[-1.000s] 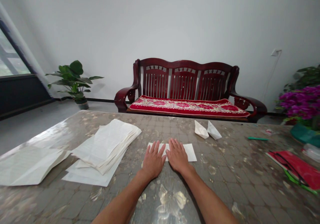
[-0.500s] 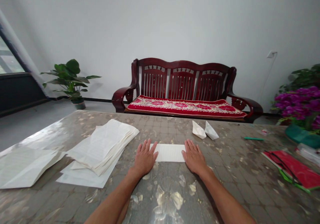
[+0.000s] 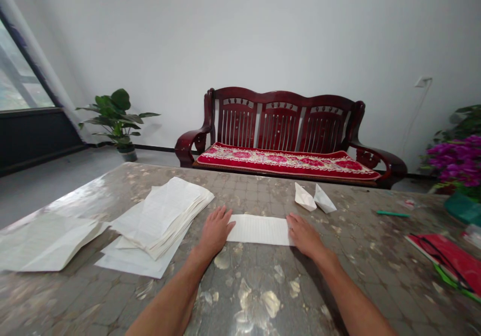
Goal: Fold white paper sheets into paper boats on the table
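Observation:
A white sheet of lined paper (image 3: 259, 230), folded into a narrow strip, lies flat across the table in front of me. My left hand (image 3: 216, 228) rests palm down at its left end, thumb apart from the fingers and touching the paper. At the right end lies my right hand (image 3: 303, 233), its fingers loosely bent over the edge; its thumb is hard to make out. Beyond the right hand stand two folded paper boats (image 3: 305, 197), side by side.
A stack of loose paper (image 3: 161, 221) lies to the left, with more folded sheets (image 3: 45, 241) farther left. On the right are a green pen (image 3: 393, 214), a red notebook (image 3: 451, 256) and purple flowers (image 3: 456, 160). A wooden bench (image 3: 280, 120) stands behind the table (image 3: 255, 281).
Both hands have slid outward from on top of the strip to its two ends, uncovering more of it. The view has turned slightly left.

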The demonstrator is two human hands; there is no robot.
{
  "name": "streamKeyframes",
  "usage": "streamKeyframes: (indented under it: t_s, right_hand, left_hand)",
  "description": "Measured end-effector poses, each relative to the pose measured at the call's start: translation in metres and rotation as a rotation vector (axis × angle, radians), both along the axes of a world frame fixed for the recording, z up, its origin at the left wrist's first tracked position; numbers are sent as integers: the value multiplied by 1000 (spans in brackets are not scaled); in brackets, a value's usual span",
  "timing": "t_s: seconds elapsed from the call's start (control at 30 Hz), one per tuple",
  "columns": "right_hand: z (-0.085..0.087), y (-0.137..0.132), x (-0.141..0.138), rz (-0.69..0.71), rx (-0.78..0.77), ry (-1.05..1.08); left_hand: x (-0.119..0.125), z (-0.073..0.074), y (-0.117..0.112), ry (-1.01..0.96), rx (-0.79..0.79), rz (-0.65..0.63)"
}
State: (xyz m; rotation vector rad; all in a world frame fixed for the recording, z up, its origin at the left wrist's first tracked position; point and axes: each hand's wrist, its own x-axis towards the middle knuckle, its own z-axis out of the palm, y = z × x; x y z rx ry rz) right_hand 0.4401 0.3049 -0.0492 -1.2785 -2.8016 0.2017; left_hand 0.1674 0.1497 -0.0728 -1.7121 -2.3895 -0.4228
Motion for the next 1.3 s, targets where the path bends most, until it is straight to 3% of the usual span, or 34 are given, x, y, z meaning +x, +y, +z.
streamKeyframes:
  t_s: [0.17, 0.3, 0.5, 0.7, 0.87, 0.97, 1.1, 1.3]
  right_hand:
    - [28, 8, -10, 41, -91, -16]
    - [38, 13, -16, 6, -176, -35]
    - [26, 25, -16, -50, -331, 40]
    - [3, 19, -8, -2, -359, 338]
    - [0, 8, 5, -2, -645, 755]
    - [7, 7, 14, -4, -866, 894]
    - [19, 10, 20, 21, -963, 850]
    - [29, 2, 16, 233, -863, 619]
  left_hand:
    - [0, 9, 0, -120, 50, -132]
    - [3, 16, 0, -198, 24, -173]
    - [0, 13, 2, -335, 39, -173]
    - [1, 17, 3, -403, 259, -192]
    - [11, 33, -2, -261, 446, -261]
    - [14, 33, -3, -245, 481, -322]
    - [12, 24, 0, -309, 472, -380]
    - [15, 16, 5, -488, 502, -394]
